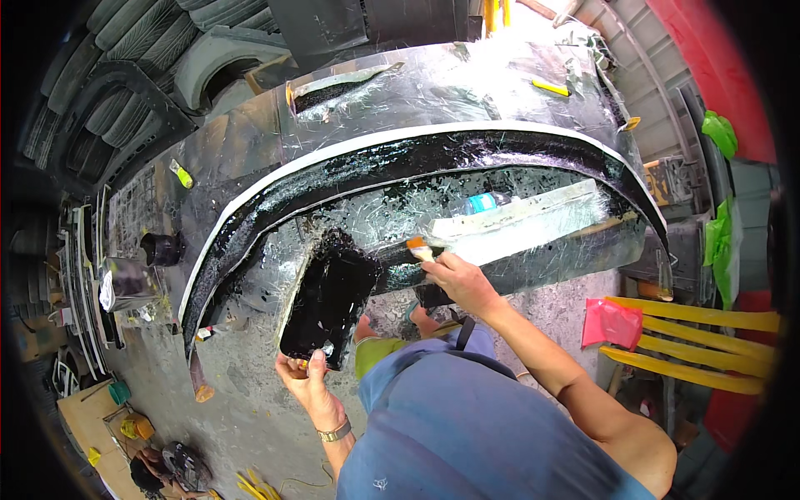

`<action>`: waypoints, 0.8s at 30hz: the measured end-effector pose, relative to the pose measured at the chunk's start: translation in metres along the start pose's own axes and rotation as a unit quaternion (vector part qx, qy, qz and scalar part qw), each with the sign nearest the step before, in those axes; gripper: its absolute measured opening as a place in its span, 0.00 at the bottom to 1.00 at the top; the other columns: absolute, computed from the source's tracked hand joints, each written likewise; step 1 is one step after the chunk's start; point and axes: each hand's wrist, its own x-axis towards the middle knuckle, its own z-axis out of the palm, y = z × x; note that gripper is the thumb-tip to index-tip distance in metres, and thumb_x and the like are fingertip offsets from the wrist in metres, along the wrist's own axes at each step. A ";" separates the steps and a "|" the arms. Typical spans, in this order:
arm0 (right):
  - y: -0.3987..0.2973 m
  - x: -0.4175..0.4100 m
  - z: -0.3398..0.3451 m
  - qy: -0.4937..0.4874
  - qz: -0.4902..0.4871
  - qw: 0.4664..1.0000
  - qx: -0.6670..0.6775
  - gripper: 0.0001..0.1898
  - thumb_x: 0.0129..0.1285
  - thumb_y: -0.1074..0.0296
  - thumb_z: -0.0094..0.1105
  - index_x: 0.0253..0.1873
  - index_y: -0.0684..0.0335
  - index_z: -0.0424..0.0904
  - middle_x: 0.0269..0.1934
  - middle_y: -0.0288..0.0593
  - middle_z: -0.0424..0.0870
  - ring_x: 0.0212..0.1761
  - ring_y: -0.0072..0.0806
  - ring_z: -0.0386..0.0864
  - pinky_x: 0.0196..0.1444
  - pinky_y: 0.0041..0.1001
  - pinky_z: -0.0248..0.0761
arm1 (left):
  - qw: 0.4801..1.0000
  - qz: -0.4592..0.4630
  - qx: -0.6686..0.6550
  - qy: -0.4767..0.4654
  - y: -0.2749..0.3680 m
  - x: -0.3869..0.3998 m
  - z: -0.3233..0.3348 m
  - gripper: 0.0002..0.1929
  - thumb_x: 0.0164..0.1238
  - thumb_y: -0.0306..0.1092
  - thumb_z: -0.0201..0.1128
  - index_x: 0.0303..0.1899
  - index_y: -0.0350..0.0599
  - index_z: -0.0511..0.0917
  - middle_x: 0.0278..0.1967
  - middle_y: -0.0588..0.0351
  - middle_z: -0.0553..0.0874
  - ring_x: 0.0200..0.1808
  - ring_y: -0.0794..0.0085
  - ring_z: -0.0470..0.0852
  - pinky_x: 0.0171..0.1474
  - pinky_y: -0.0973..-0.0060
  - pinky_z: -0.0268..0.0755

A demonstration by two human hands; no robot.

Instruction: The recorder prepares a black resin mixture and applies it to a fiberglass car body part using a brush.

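My left hand (312, 375) grips the near end of a rectangular black panel (331, 306), thumb on top. The panel looks glossy and wet, with ragged, fibrous edges; its far end rests on the worktable and its near end juts past the table edge. In my right hand (462, 284) is a flat paintbrush (420, 248) with orange bristles and a pale handle. The bristles point up and left, over the table's front edge, to the right of the panel. Beyond both hands lies a long curved moulded part (375, 164), black inside with a white rim.
A pale angled strip (515, 212) and a clear bottle with a blue label (480, 203) lie inside the curve. The scratched worktable (231, 140) also bears a yellow-handled tool (550, 87) and a black pot (161, 249). Another person (165, 469) is low at bottom left.
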 end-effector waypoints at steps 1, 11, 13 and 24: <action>0.001 0.000 0.001 -0.003 -0.001 1.000 -0.001 0.14 0.58 0.68 0.64 0.49 0.55 0.77 0.33 0.39 0.71 0.31 0.34 0.76 0.34 0.32 0.74 | 1.000 0.003 -0.003 -0.001 -0.001 0.000 0.000 0.23 0.57 0.35 0.70 0.52 0.47 0.68 0.44 0.63 0.76 0.43 0.79 0.76 0.45 0.79 0.71; 0.038 -0.038 -0.005 0.015 -0.011 0.996 -0.083 0.16 0.56 0.69 0.65 0.51 0.56 0.78 0.36 0.38 0.75 0.39 0.34 0.76 0.40 0.31 0.72 | 1.000 0.002 0.001 0.003 -0.001 -0.001 0.000 0.20 0.58 0.35 0.70 0.49 0.49 0.69 0.39 0.69 0.73 0.37 0.85 0.72 0.39 0.84 0.66; 0.039 -0.038 -0.009 0.019 -0.018 0.997 -0.076 0.17 0.56 0.69 0.65 0.51 0.56 0.78 0.37 0.38 0.76 0.39 0.34 0.76 0.40 0.31 0.72 | 1.000 0.006 0.001 0.002 -0.002 -0.001 0.001 0.20 0.58 0.35 0.70 0.49 0.50 0.69 0.38 0.69 0.73 0.36 0.86 0.72 0.37 0.85 0.65; 0.035 -0.030 -0.006 -0.004 -0.076 0.996 -0.055 0.16 0.56 0.70 0.62 0.51 0.53 0.79 0.37 0.37 0.76 0.37 0.33 0.77 0.39 0.30 0.73 | 1.000 0.026 0.010 0.002 -0.007 -0.016 0.010 0.20 0.58 0.37 0.70 0.48 0.50 0.70 0.37 0.69 0.73 0.36 0.86 0.72 0.35 0.84 0.64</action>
